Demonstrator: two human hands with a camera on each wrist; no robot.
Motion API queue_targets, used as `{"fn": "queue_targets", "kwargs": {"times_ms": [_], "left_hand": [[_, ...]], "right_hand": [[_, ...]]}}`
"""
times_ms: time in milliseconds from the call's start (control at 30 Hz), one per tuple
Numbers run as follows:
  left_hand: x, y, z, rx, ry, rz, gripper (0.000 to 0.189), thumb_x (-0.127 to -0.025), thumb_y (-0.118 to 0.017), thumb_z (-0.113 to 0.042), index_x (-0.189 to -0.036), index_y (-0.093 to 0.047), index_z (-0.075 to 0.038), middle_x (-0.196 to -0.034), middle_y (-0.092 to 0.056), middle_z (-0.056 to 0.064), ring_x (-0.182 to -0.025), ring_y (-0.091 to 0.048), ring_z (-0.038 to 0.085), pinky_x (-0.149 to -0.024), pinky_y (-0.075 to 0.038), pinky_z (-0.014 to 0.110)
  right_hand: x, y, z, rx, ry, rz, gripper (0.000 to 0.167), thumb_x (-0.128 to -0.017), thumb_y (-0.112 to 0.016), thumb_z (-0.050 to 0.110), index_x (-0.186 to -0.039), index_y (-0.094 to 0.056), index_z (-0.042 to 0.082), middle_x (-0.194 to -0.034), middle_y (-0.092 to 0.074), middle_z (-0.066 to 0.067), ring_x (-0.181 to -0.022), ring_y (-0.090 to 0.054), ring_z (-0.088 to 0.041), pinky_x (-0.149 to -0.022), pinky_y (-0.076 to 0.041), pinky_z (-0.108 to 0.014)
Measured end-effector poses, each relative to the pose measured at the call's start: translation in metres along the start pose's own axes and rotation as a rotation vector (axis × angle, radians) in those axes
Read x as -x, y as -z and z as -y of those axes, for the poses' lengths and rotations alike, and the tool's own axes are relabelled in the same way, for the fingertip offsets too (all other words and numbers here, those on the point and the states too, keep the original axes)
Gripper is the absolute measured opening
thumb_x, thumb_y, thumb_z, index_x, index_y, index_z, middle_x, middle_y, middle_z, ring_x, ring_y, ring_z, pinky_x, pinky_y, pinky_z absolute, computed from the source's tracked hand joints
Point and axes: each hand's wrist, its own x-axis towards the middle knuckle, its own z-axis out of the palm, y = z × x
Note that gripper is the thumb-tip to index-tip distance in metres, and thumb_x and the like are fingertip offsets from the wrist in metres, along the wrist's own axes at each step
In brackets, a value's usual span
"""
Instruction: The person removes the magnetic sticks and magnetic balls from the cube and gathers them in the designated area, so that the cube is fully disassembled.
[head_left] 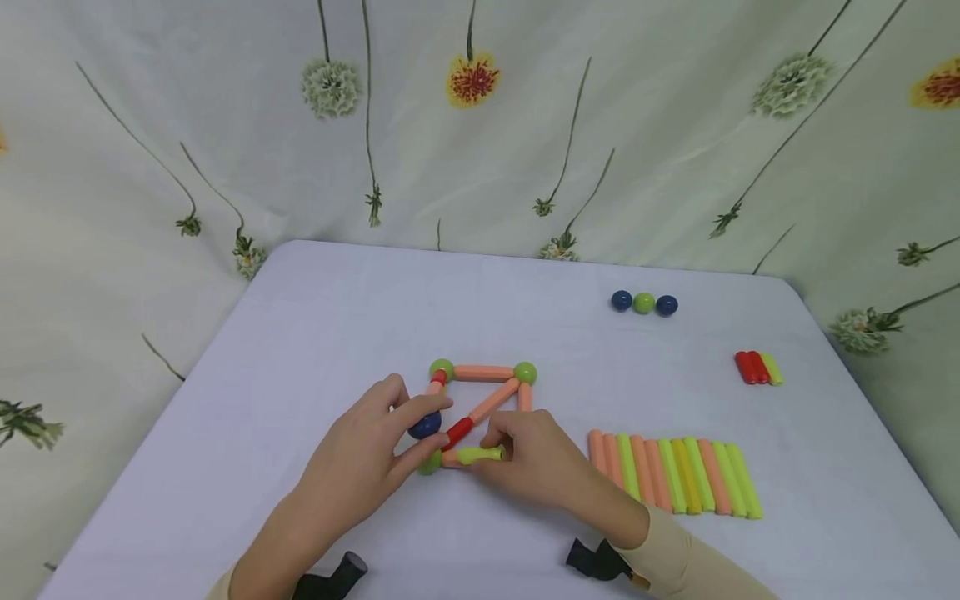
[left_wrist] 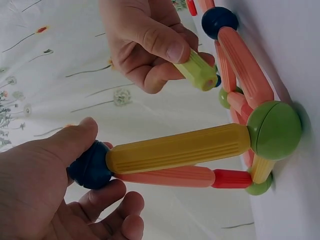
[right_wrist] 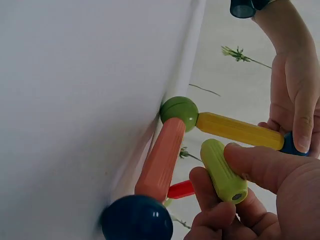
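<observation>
My left hand (head_left: pixel 367 442) pinches a dark blue ball (left_wrist: pixel 91 165) between thumb and fingers, above the table. From that ball a yellow rod (left_wrist: pixel 180 148) slants down to a green ball (left_wrist: pixel 275 130). A salmon rod (left_wrist: pixel 170 176) joined to a short red rod (left_wrist: pixel 232 179) runs from it to another green ball (left_wrist: pixel 259 185). My right hand (head_left: pixel 536 458) holds a short lime-green rod (right_wrist: pixel 223 171) between thumb and fingers, apart from the frame. Along the base, a salmon rod (right_wrist: pixel 161 157) links the near green ball to a blue ball (right_wrist: pixel 137 220).
To the right lies a row of salmon, lime and yellow rods (head_left: pixel 686 475). Farther back are short red rods (head_left: pixel 752 367) beside a lime one (head_left: pixel 772 368). Two blue balls and a green ball (head_left: pixel 643 302) sit near the back edge of the white table (head_left: pixel 360 292).
</observation>
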Motion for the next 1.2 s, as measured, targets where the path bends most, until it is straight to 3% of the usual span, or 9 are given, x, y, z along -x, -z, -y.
{"fn": "queue_targets", "kwargs": {"times_ms": [200, 367, 533, 700, 900, 1200], "left_hand": [[-0.002, -0.001, -0.002, -0.016, 0.009, -0.004, 0.04, -0.08, -0.081, -0.031, -0.117, -0.07, -0.022, -0.081, -0.035, -0.009, -0.063, -0.031, 0.004, -0.049, -0.03, 0.018], [-0.002, -0.001, -0.003, -0.022, 0.023, 0.013, 0.038, -0.081, -0.08, -0.031, -0.117, -0.07, -0.022, -0.081, -0.034, -0.009, -0.063, -0.03, 0.005, -0.049, -0.03, 0.018], [-0.002, -0.001, -0.004, -0.021, 0.03, 0.022, 0.038, -0.081, -0.081, -0.031, -0.117, -0.07, -0.023, -0.081, -0.034, -0.009, -0.063, -0.03, 0.005, -0.049, -0.03, 0.018], [-0.004, -0.003, -0.004, -0.012, 0.019, 0.011, 0.038, -0.081, -0.081, -0.03, -0.117, -0.07, -0.023, -0.081, -0.034, -0.01, -0.063, -0.031, 0.004, -0.048, -0.029, 0.017], [-0.004, -0.003, -0.004, -0.006, 0.017, 0.013, 0.038, -0.081, -0.08, -0.03, -0.117, -0.069, -0.024, -0.08, -0.036, -0.009, -0.063, -0.031, 0.004, -0.048, -0.03, 0.017], [-0.003, -0.003, -0.003, 0.004, 0.016, 0.003, 0.04, -0.08, -0.081, -0.028, -0.118, -0.068, -0.024, -0.081, -0.035, -0.01, -0.062, -0.03, 0.003, -0.047, -0.029, 0.016]], "right_hand": [[0.013, 0.021, -0.015, -0.028, -0.077, -0.079, 0.017, -0.08, -0.082, 0.021, -0.09, -0.069, 0.021, -0.063, -0.053, 0.014, -0.056, -0.048, -0.005, -0.049, -0.042, -0.023], [0.025, 0.04, -0.029, -0.021, -0.132, -0.18, 0.019, -0.079, -0.081, 0.013, -0.088, -0.067, 0.02, -0.075, -0.058, 0.011, -0.064, -0.053, -0.009, -0.056, -0.047, -0.024], [0.039, 0.064, -0.043, -0.036, -0.27, -0.235, 0.016, -0.08, -0.075, 0.007, -0.089, -0.067, 0.017, -0.084, -0.065, 0.006, -0.069, -0.059, -0.013, -0.062, -0.052, -0.027], [0.057, 0.09, -0.06, 0.054, -0.37, -0.283, 0.011, -0.083, -0.074, 0.011, -0.091, -0.067, 0.014, -0.082, -0.065, 0.003, -0.072, -0.055, -0.017, -0.057, -0.048, -0.026], [0.078, 0.117, -0.084, 0.163, -0.371, -0.396, 0.014, -0.084, -0.073, 0.01, -0.097, -0.066, 0.012, -0.074, -0.056, -0.002, -0.069, -0.05, -0.021, -0.05, -0.043, -0.025], [0.101, 0.15, -0.118, 0.257, -0.444, -0.495, 0.023, -0.09, -0.068, 0.018, -0.11, -0.062, 0.007, -0.099, -0.066, -0.014, -0.079, -0.06, -0.026, -0.056, -0.049, -0.025]]}}
